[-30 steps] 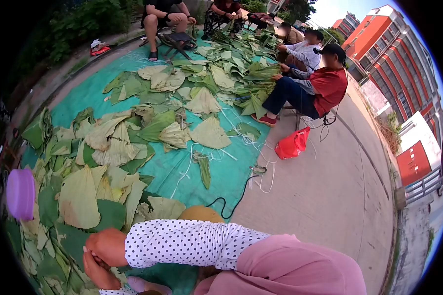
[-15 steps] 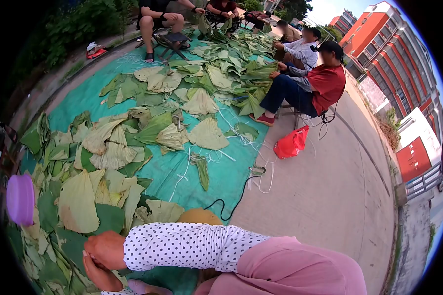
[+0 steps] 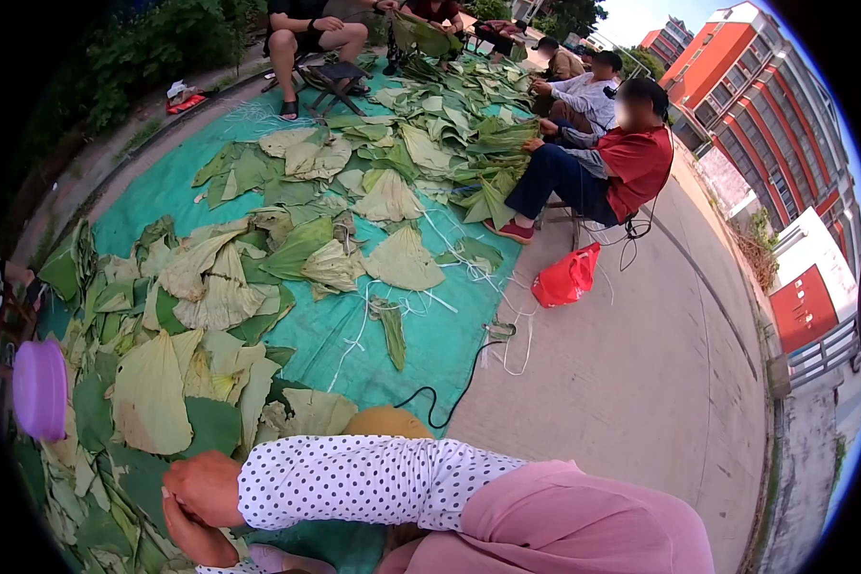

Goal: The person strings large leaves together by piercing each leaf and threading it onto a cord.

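Note:
My right hand [image 3: 204,486] is closed, its back turned up, at the end of a white sleeve with dark dots. Just below it, my left hand [image 3: 193,538] presses against its underside, fingers bent and partly covered. Anything between the two hands is hidden. They are over a spread of large green leaves [image 3: 153,392], some dry and yellowish. A dark green leaf [image 3: 142,478] lies right beside my hands.
A purple container [image 3: 40,390] stands at the far left. Leaves and white strings cover parts of a green sheet [image 3: 330,335]. A black cord [image 3: 469,378] and red bag [image 3: 566,277] lie ahead. Several people sit farther off, one in a red shirt [image 3: 636,158].
My hands have stayed together with hardly any movement. At the back, a seated person's hand has reached out and a large leaf is now spread there. The view has shifted slightly.

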A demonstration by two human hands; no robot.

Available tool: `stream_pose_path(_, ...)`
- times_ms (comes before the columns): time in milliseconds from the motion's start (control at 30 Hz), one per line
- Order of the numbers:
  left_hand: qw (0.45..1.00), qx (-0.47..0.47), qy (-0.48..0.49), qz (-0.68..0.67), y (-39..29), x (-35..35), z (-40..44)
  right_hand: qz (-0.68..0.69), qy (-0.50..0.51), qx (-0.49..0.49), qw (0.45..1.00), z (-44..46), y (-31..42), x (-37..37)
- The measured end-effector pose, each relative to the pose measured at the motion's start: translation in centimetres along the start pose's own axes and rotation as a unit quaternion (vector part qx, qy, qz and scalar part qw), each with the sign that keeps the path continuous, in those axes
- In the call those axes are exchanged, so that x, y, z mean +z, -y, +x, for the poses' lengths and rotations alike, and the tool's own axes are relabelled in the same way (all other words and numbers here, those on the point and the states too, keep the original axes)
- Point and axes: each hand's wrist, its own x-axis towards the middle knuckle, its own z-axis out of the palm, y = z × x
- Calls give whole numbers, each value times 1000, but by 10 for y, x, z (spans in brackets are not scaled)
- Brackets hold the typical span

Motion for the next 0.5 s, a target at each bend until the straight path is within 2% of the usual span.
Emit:
stream_pose_path(133, 1000, 0, 1, -3, -2, 5, -3, 0, 6, 2, 1000, 0, -3, 3)
stream_pose_path(200, 1000, -1, 9, -1, -2, 5, -3, -6, -30, -43, 999, 0, -7, 8)
stream_pose_path(500, 1000, 0, 18, -3, -3, 5, -4, -11, -20, -39, 999, 2, -5, 8)
